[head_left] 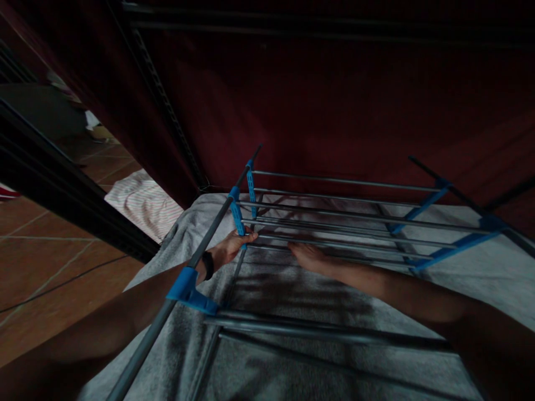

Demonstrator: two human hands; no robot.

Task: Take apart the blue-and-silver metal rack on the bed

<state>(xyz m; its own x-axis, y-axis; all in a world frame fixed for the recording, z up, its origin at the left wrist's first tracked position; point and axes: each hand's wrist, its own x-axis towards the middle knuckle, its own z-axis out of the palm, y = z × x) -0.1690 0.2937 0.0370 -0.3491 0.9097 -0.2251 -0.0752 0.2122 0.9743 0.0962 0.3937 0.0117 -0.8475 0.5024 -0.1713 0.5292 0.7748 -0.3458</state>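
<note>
A rack of grey metal tubes (359,209) joined by blue plastic brackets (237,214) stands before me. My left hand (236,245), with a dark band on its wrist, is closed around the lower end of the near left bracket, its thumb along a tube end. My right hand (307,256) is closed at a low crossbar (271,248), a little right of the left hand; its fingertips are partly hidden by the rod. Nearer to me, another blue connector (190,292) sits on the left side pole (142,351), with a thicker crossbar (334,331) running right from it.
Grey towel-like cloth (179,334) lies under the rack. A dark red curtain (334,111) hangs behind it, beside a slotted metal post (159,83). At left are a dark beam (75,189), a striped cloth (144,203) and a tiled floor (54,245) with a cable.
</note>
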